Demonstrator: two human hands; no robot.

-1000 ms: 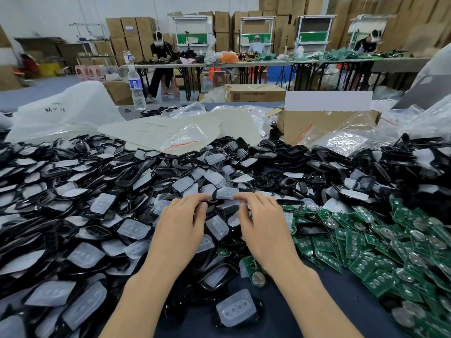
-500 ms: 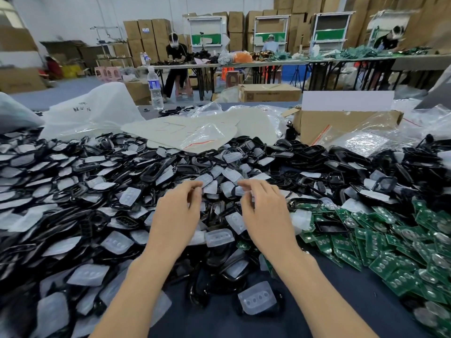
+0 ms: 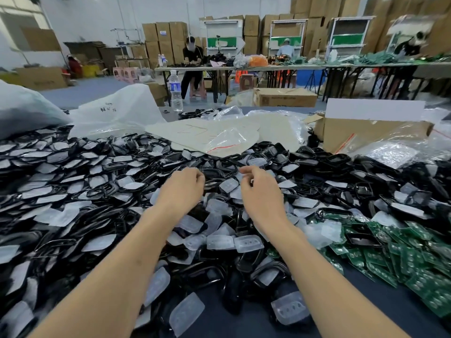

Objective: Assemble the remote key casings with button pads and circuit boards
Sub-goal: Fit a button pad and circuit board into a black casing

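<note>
The job looks barely begun: black casings (image 3: 102,191), translucent button pads (image 3: 249,242) and green circuit boards (image 3: 402,254) lie in loose, unsorted heaps across the tabletop (image 3: 353,301), the boards on the right side, and no finished key can be made out among them. Both hands are apart above the middle of the heap; the left hand (image 3: 181,189) has its fingers curled under, so whether it pinches a part cannot be told, while the right hand (image 3: 261,191) hangs loosely curled with nothing visible in it
</note>
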